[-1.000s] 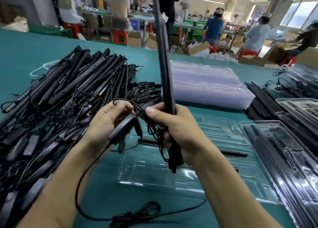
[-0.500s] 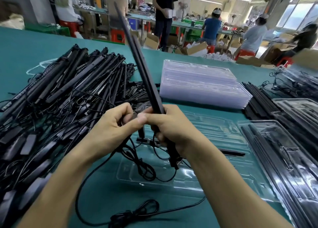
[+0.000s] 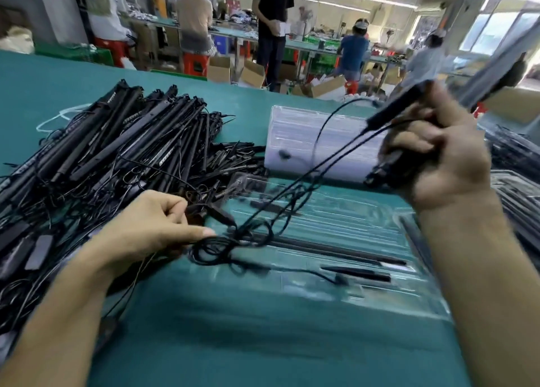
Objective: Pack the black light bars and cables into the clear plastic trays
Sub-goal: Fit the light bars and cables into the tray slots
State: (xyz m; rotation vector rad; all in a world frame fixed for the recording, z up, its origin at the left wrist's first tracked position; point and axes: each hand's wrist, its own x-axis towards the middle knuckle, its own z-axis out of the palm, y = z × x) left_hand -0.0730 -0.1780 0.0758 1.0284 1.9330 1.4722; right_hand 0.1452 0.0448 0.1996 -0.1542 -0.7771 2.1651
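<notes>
pinching one cable (image 3: 205, 248), left hand (image 3: 146, 228); one light bar (image 3: 385, 168), right hand (image 3: 441, 158).

Right hand (image 3: 447, 164) grips a light bar (image 3: 400, 104); left hand (image 3: 149, 225) pinches its cable (image 3: 292, 187).

Raised light bar (image 3: 485, 79) motion-blurred; its middle hidden inside right hand (image 3: 438, 158).
</notes>
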